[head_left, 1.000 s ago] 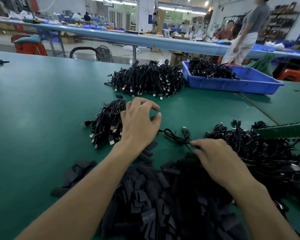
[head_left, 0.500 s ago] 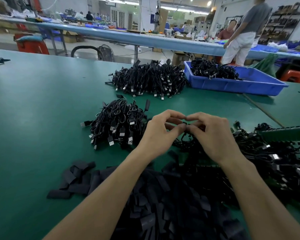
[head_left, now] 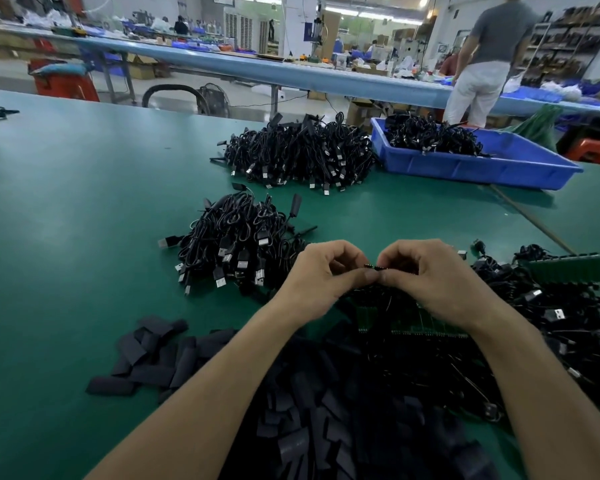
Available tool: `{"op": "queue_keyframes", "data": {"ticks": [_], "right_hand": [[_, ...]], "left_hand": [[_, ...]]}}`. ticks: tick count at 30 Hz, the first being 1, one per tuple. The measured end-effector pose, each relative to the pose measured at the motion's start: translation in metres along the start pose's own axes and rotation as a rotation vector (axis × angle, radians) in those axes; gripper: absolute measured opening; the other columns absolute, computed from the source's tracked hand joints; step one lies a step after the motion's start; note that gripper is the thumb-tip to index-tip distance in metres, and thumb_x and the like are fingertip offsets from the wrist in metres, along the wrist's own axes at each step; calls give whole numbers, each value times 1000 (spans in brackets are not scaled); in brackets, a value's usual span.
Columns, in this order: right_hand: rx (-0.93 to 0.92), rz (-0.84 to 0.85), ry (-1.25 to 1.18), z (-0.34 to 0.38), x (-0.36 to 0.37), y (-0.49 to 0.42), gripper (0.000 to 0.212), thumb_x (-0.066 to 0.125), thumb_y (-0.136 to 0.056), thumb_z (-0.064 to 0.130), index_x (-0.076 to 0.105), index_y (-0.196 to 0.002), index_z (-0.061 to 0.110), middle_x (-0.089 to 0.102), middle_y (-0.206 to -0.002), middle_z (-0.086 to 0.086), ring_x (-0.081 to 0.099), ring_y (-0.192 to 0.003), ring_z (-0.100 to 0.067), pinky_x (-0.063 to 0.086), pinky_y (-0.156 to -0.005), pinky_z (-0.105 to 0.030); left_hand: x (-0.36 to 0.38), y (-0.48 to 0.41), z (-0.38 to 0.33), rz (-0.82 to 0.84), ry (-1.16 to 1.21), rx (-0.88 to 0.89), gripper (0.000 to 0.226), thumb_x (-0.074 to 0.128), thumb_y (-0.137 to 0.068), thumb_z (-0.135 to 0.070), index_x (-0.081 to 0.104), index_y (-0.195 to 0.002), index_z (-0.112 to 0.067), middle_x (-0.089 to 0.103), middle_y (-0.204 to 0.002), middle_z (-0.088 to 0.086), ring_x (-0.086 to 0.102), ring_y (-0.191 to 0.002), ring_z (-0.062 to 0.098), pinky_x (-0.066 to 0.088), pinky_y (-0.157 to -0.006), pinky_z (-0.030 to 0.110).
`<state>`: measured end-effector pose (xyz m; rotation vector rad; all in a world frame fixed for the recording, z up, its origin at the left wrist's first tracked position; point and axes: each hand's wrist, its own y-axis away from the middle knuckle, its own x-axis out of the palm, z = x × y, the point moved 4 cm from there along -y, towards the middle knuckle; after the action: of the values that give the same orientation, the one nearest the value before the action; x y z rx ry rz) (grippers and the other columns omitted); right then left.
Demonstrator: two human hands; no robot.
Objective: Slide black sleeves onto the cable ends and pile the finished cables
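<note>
My left hand [head_left: 321,278] and my right hand [head_left: 426,275] meet fingertip to fingertip above the green table [head_left: 66,237]. Between them they pinch a small black cable end [head_left: 373,266]; whether a sleeve is on it I cannot tell. A heap of loose black sleeves [head_left: 309,427] lies under my forearms, spreading to the left. Just left of my hands sits a pile of black cables with USB plugs [head_left: 236,240]. Tangled cables [head_left: 551,313] fill the table to the right.
A larger cable pile [head_left: 298,154] lies farther back, beside a blue tray [head_left: 499,164] holding more cables. A green strip [head_left: 575,268] rests on the right tangle. A person in white trousers [head_left: 478,64] stands behind the tray by a long blue bench.
My left hand left the near cable pile and my right hand left the sleeves; both came together at the centre and now pinch a cable end, a little lower than half a second ago.
</note>
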<state>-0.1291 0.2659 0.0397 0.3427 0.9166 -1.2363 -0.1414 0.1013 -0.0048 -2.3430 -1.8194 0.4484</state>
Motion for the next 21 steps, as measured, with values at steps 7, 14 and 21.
{"op": "queue_keyframes", "data": {"ticks": [7,14,21], "right_hand": [[11,110,-130,-1,-3,-5,9,74,-88,9,73,-81,16,70,-75,-9,60,-65,-9,48,-65,-26],[35,42,-213,-8,-12,-8,8,74,-85,9,72,-82,16,69,-74,-3,59,-68,-9,48,-69,-20],[127,-589,133,-1,-24,3,21,73,-89,14,58,-79,24,61,-76,10,60,-69,-2,40,-60,-4]], "left_hand": [[-5,-16,2,160,92,-102,12,78,-84,-9,69,-77,-13,64,-66,-5,55,-61,7,47,-63,18],[0,-25,-1,172,383,-180,15,61,-96,-8,65,-81,-10,65,-66,-5,58,-59,5,52,-63,17],[-32,-15,-52,-327,443,159,10,52,-101,-17,58,-96,-12,69,-70,-5,65,-66,12,56,-68,26]]}}
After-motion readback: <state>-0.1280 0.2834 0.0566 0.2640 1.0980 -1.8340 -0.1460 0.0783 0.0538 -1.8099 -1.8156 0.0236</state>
